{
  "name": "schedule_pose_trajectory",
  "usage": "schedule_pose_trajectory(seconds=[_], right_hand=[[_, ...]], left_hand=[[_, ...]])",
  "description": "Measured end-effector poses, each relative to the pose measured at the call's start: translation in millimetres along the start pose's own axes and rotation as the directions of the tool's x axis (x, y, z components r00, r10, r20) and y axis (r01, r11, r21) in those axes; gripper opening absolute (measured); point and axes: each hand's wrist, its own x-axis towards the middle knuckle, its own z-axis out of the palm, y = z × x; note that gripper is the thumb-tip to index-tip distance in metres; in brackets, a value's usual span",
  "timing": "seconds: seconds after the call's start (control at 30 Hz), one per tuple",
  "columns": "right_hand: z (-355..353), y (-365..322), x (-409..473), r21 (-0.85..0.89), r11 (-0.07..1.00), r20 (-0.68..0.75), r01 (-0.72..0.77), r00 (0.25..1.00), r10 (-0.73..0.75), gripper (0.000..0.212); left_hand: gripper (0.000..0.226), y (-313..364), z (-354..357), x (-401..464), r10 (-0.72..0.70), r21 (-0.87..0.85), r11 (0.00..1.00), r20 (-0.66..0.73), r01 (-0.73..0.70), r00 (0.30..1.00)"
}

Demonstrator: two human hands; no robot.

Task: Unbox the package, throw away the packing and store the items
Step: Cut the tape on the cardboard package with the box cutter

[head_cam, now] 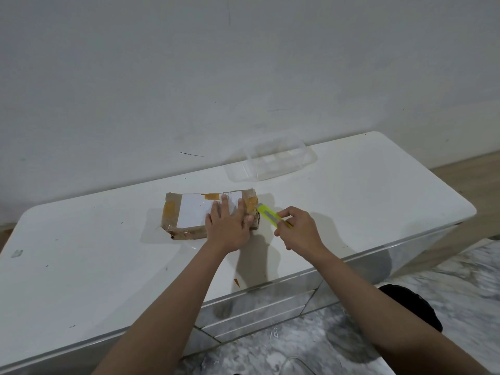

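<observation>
Barely started on this one, I'd say. The package (pixel 208 212) is sealed as far as I can see, sitting flat around the middle of the white counter (pixel 108 266), so the cutting, binning the wrap and storing whatever's inside all look like they're ahead. The left hand (pixel 228 226) is spread flat on the right half of the package, fingers straight, pressing it down. The right hand (pixel 297 228) is gripping a yellow-green utility knife (pixel 269 215), with its tip right at the package's right end — can't tell if the blade is actually into the tape or just touching.

The package itself is a low brown cardboard parcel wrapped in shiny clear tape, with a big white label on top and a few orange-yellow tape patches. The corners look a bit crumpled. Behind it, near the wall, there's a clear plastic container (pixel 273 161) — my guess is that's where the items end up
</observation>
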Motion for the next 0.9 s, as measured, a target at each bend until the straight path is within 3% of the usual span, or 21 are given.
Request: schedule_pose_trajectory(seconds=[0.43, 0.67, 0.9], right_hand=[[-8.2, 3.7, -15.2, 0.128, 0.988, 0.051, -0.083, 0.996, 0.077, 0.005], [-1.4, -0.6, -3.1, 0.201, 0.970, -0.007, -0.135, 0.990, 0.139, 0.010], [3.1, -2.6, 4.1, 0.153, 0.985, -0.074, -0.084, 0.993, 0.096, 0.014]], left_hand=[[0.054, 0.8, -3.1, 1.8, 0.005, -0.012, 1.000, 0.021, -0.005, 1.000], [0.055, 1.4, -2.0, -0.2, 0.006, -0.005, 1.000, 0.003, -0.006, 1.000], [0.055, -0.4, -1.6, 0.2, 0.010, -0.019, 1.000, -0.006, -0.010, 1.000]])
